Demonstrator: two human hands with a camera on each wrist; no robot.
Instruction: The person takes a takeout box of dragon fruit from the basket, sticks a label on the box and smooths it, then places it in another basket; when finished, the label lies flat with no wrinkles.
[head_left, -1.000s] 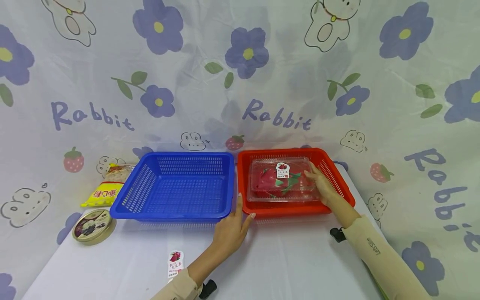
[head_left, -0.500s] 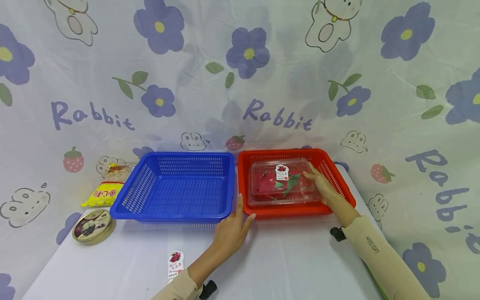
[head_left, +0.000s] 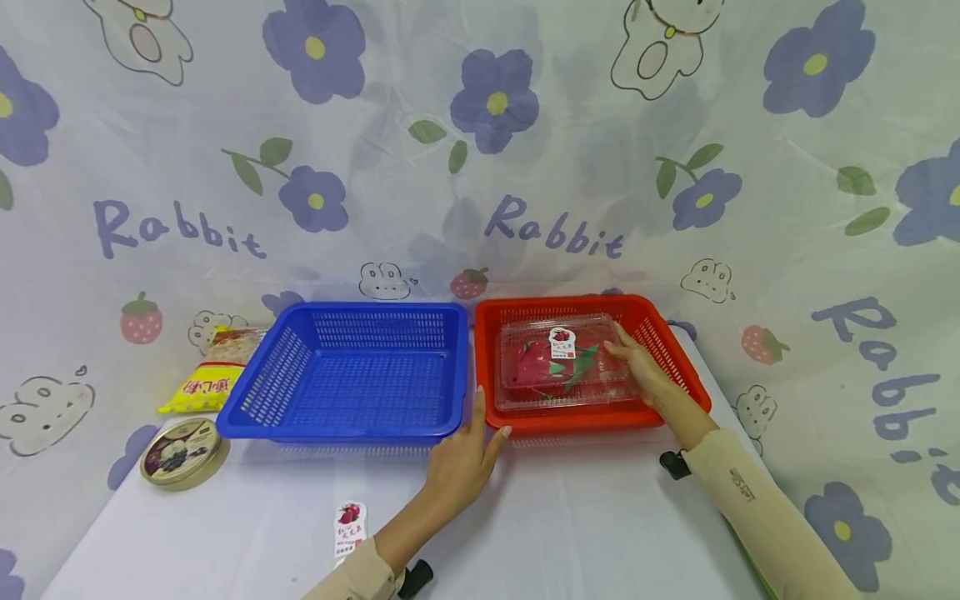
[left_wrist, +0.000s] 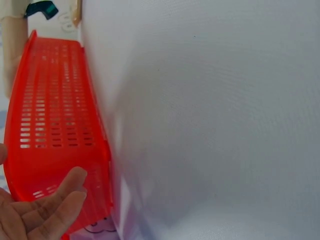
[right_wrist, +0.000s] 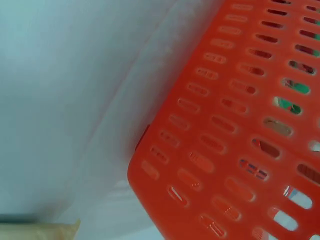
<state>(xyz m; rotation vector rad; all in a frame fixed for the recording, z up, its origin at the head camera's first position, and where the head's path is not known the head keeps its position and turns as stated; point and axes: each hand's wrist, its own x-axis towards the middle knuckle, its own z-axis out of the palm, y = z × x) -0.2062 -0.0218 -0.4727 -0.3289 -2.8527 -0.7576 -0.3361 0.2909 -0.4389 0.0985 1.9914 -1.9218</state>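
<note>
A clear plastic fruit box (head_left: 517,393) lies inside the red basket (head_left: 570,422). Through its lid shows a red dragon fruit (head_left: 534,353) with green scales, and a white label (head_left: 561,342) sits on top. My right hand (head_left: 643,371) holds the box by its right end; the basket wall hides that hand in the right wrist view. My left hand (head_left: 459,458) grips the near left corner of the red basket, its index finger along the side facing the blue basket. In the left wrist view several fingers (left_wrist: 62,207) lie under the basket's rim.
The blue basket (head_left: 367,383) stands directly left of the red one, with nothing in it. Beyond its left side are a yellow food packet (head_left: 204,387) and a round tin (head_left: 183,454). A dragon fruit label (head_left: 350,527) lies on the white table (head_left: 585,517) near my left forearm.
The fruit box has settled slightly lower in the red basket, with my right hand still at its end. My left hand stays at the corner.
</note>
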